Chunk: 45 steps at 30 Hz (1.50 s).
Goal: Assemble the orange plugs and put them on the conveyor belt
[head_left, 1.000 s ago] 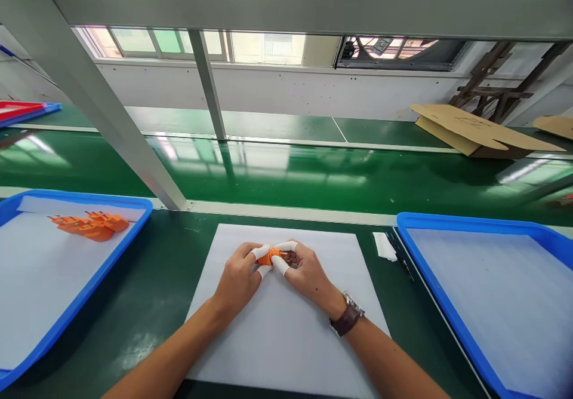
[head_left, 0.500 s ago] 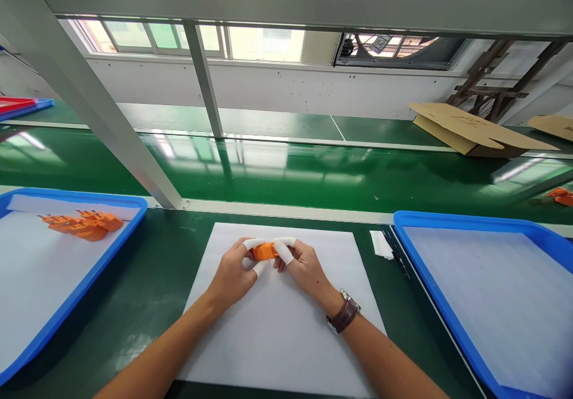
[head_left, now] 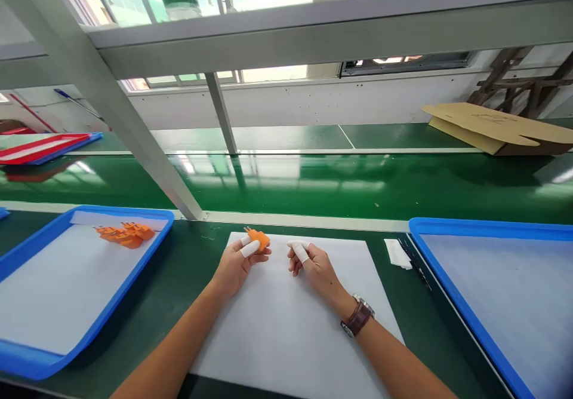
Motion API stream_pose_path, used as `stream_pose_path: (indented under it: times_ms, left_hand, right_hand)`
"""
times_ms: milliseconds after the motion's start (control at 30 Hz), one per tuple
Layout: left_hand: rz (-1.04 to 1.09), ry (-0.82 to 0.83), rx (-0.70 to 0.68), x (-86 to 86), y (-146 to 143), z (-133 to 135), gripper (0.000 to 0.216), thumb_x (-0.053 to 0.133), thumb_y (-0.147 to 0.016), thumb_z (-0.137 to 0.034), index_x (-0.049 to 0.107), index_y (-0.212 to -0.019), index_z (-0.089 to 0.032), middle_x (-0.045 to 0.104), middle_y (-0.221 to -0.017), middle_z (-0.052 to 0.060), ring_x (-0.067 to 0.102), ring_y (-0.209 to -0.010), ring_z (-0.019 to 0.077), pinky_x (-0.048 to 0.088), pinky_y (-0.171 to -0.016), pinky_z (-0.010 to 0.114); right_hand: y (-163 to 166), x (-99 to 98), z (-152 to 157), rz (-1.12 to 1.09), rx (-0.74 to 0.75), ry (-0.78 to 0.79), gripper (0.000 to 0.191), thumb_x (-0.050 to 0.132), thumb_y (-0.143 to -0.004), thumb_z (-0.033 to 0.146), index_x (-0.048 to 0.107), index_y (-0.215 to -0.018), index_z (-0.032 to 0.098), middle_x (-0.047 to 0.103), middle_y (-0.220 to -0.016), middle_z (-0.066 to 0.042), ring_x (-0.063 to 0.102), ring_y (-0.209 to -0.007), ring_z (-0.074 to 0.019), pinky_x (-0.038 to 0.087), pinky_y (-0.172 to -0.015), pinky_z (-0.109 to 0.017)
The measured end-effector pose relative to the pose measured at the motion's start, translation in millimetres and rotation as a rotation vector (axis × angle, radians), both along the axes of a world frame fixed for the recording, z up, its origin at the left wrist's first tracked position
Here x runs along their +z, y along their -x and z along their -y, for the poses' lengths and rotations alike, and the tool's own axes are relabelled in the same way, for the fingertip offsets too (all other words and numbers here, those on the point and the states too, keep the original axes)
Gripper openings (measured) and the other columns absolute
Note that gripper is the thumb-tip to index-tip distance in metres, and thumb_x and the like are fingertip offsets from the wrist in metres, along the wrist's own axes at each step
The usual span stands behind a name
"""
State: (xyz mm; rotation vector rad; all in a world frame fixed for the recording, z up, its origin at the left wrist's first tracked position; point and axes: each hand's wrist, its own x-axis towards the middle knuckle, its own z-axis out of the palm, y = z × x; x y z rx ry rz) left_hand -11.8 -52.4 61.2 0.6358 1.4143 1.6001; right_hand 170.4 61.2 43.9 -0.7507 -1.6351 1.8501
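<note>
An orange plug (head_left: 258, 239) with metal pins pointing up and left is pinched between the thumb and fingers of my left hand (head_left: 237, 263), above the white sheet (head_left: 295, 327). My right hand (head_left: 317, 267) hovers a short way to the right, apart from the plug. Its thumb and forefinger are pressed together, the other fingers curl under, and nothing shows between the tips. White finger covers sit on the thumb and forefinger of both hands. Several more orange plugs (head_left: 128, 235) lie together at the far end of the left blue tray (head_left: 107, 294).
Another blue tray (head_left: 465, 321), lined with white, stands at the right. Beside it lie a small white paper (head_left: 397, 254) and a black pen (head_left: 418, 266). A slanted metal post (head_left: 134, 124) rises behind the left tray. Brown cardboard (head_left: 487, 127) rests beyond the green belt (head_left: 313, 184).
My hands have moved apart. The plug stays in my left hand, now turned with its pins upward, and my right hand has let go of it. The view has shifted left and up.
</note>
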Motion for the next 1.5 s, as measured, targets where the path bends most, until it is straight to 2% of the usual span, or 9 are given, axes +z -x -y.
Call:
stream_pose_path:
  times_ms: [267,367,500,667,867,1033,1200,1333,1500]
  left_hand:
    - [-0.639,0.011,0.609,36.5,67.5,54.5,0.053,0.075,-0.077,-0.036,0.062,-0.124,-0.015,0.071,-0.115,0.011,0.069,-0.101,0.0247,0.054,-0.095,0.039]
    - [-0.746,0.201,0.863,49.5,125.7,103.7,0.064,0.073,-0.078,-0.035,0.053,-0.134,-0.010,0.068,-0.120,0.015,0.066,-0.107,0.0270,0.051,-0.097,0.041]
    - [-0.783,0.564,0.916,51.2,179.0,152.5,0.052,0.082,-0.060,-0.024,0.067,-0.107,-0.009,0.073,-0.097,0.013,0.067,-0.100,0.0344,0.050,-0.095,0.049]
    - [-0.718,0.604,0.887,42.4,185.2,164.3,0.036,0.081,-0.051,-0.013,0.068,-0.085,-0.011,0.071,-0.074,0.008,0.070,-0.081,0.0322,0.055,-0.081,0.046]
    - [-0.815,0.424,1.015,49.8,150.8,136.6,0.054,0.074,-0.069,-0.021,0.058,-0.118,-0.008,0.066,-0.099,0.013,0.066,-0.089,0.0243,0.056,-0.082,0.040]
    - [-0.856,0.160,0.760,53.5,83.1,60.6,0.042,0.070,-0.080,-0.031,0.064,-0.119,-0.017,0.067,-0.104,0.008,0.066,-0.089,0.0179,0.057,-0.082,0.032]
    - [-0.552,-0.136,0.047,40.4,-9.8,-28.9,0.026,0.071,-0.080,-0.033,0.073,-0.101,-0.018,0.070,-0.081,0.005,0.064,-0.068,0.0146,0.054,-0.063,0.028]
    - [-0.244,-0.115,-0.295,14.3,-63.2,-74.9,0.030,0.078,-0.072,-0.040,0.072,-0.086,-0.014,0.068,-0.070,0.003,0.056,-0.051,0.0103,0.042,-0.044,0.022]
    - [-0.063,-0.030,-0.536,-10.8,-69.5,-87.0,0.034,0.081,-0.067,-0.044,0.065,-0.066,-0.014,0.059,-0.054,-0.001,0.047,-0.041,0.0076,0.030,-0.037,0.021]
  right_hand:
    - [-2.6,-9.0,3.4,0.075,0.060,-0.131,0.044,0.058,-0.090,0.059,0.067,-0.099,0.017,0.067,-0.069,-0.004,0.061,-0.060,-0.0197,0.050,-0.060,-0.033]
    - [-2.3,-11.5,4.2,0.069,0.077,-0.143,0.044,0.059,-0.089,0.059,0.068,-0.100,0.017,0.067,-0.069,-0.004,0.060,-0.060,-0.0194,0.050,-0.060,-0.033]
    - [-2.3,-11.0,5.2,0.075,0.083,-0.158,0.042,0.059,-0.089,0.057,0.069,-0.100,0.018,0.068,-0.068,-0.003,0.060,-0.060,-0.0193,0.049,-0.060,-0.032]
    - [-2.2,-9.5,6.1,0.082,0.072,-0.173,0.044,0.059,-0.088,0.058,0.070,-0.102,0.018,0.068,-0.068,-0.004,0.061,-0.060,-0.0213,0.050,-0.060,-0.034]
    - [-1.9,-8.5,6.7,0.090,0.077,-0.173,0.045,0.059,-0.087,0.058,0.070,-0.104,0.018,0.068,-0.066,-0.003,0.061,-0.060,-0.0211,0.050,-0.061,-0.034]
    - [-1.7,-13.5,4.8,0.092,0.079,-0.145,0.039,0.061,-0.089,0.054,0.070,-0.102,0.018,0.068,-0.068,-0.003,0.061,-0.061,-0.0203,0.050,-0.061,-0.034]
    - [0.6,-11.9,-3.3,-0.095,-0.011,0.097,0.037,0.068,-0.084,0.054,0.072,-0.096,0.019,0.073,-0.089,-0.009,0.068,-0.076,-0.0243,0.056,-0.072,-0.039]
    - [-0.5,-2.6,-13.0,-0.254,-0.052,0.230,0.047,0.055,-0.088,0.064,0.073,-0.091,0.021,0.069,-0.072,-0.006,0.066,-0.068,-0.0248,0.058,-0.067,-0.041]
    - [-4.4,3.1,-15.4,-0.223,0.011,0.391,0.054,0.052,-0.089,0.066,0.074,-0.094,0.017,0.055,-0.050,0.000,0.051,-0.043,-0.0157,0.053,-0.055,-0.034]
